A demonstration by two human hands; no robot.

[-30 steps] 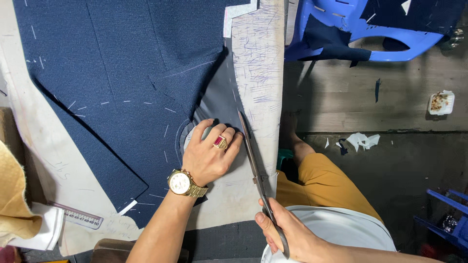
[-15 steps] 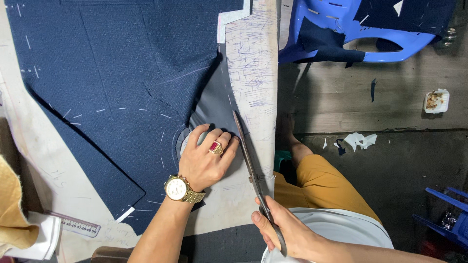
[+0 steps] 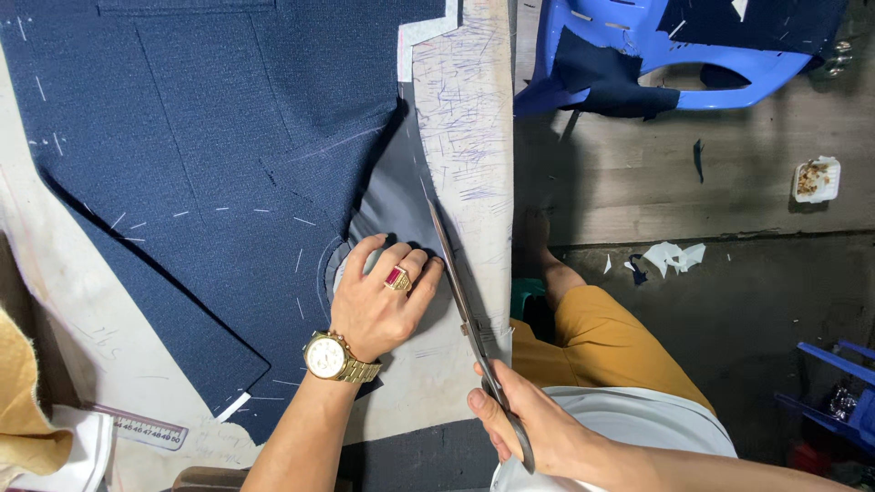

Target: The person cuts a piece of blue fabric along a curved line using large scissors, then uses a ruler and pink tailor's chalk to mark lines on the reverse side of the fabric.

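Navy fabric (image 3: 210, 137), chalk-marked, lies flat beneath grey lining (image 3: 387, 205).

Navy chalk-marked fabric (image 3: 210, 137), grey lining (image 3: 387, 196)

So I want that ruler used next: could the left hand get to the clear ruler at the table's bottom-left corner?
Probably yes. The left hand presses the grey fabric; only flat navy cloth lies between it and the ruler.

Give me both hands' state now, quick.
Left hand: flat, fingers spread, pressing the grey fabric; holding nothing.
Right hand: closed on the scissors handles.
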